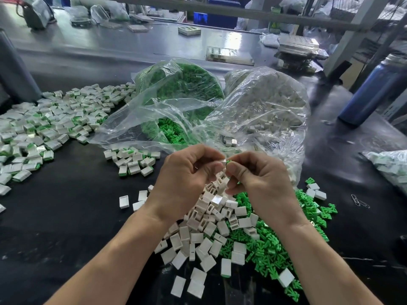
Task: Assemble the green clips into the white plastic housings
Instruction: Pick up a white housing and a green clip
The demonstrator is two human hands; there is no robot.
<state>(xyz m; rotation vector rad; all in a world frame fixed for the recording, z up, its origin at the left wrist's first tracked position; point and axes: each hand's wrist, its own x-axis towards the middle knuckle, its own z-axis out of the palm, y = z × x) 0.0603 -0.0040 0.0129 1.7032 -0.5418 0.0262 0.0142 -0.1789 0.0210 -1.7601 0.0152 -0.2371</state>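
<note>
Black matting covers the work table [66, 194], and at its centre the left hand [182, 177] pinches a white housing [222, 162] between thumb and curled fingers, while the right hand [259, 175] pinches a green clip [229, 161] against it, both hands touching above the loose parts. Under the hands, toward 6 o'clock, lies a heap of white housings [204, 234] beside a heap of green clips [271, 245] at 5 o'clock. Finished pieces [44, 124] spread at 9 to 10 o'clock, and two clear bags [220, 102] of parts stand at 12 o'clock.
</note>
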